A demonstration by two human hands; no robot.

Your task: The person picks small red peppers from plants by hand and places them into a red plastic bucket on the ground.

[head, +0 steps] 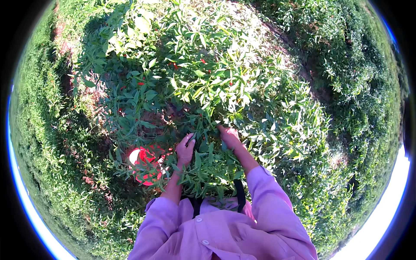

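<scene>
My left hand [185,151] reaches into a green, leafy pepper plant [204,143], its thumb and fingers close together beside the stems. Whether anything is pinched between them is unclear. On the plant's other side, my right hand [230,137] has its fingertips among the leaves, which partly hide them. A small red pepper [200,115] shows just beyond both hands. Low to the left of my left hand sits a bright red container [148,167], probably a bucket, partly covered by leaves and lit by the sun.
More red peppers [175,66] dot the foliage ahead. Dense plant rows run along the left [42,136] and right [351,97], with strips of soil [92,94] between. A black strap [240,195] hangs at my waist, close to the leaves.
</scene>
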